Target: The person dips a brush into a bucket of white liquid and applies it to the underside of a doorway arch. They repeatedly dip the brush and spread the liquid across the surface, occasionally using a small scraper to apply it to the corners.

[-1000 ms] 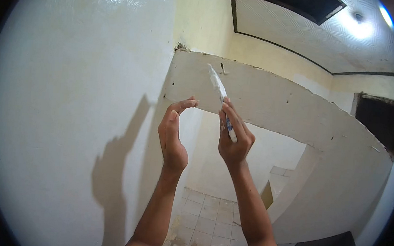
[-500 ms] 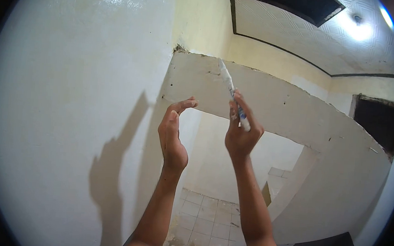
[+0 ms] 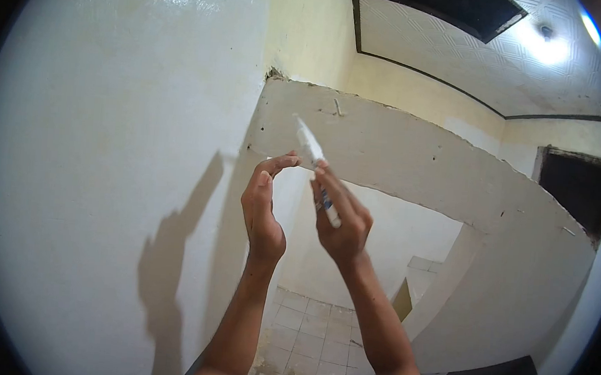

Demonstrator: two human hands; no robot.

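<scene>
There is only one view, from a camera worn on the person's head. It looks forward and strongly upward, along the raised forearms, toward the white beam (image 3: 414, 154) over the doorway. The fisheye lens bends the picture and leaves a dark round border. The left wall (image 3: 106, 174) is very near, at 9 o'clock. The ceiling (image 3: 477, 53) fills 1 o'clock, the tiled floor (image 3: 310, 341) lies at 6 o'clock.

Lit bright from a ceiling lamp (image 3: 549, 46) at upper right, blown out to a white flare. Glossy glare high on the left wall (image 3: 109, 139), with a soft grey arm shadow (image 3: 171, 248) lower down. Heavy fisheye bending, black vignette round the edges. Slightly soft throughout.
</scene>
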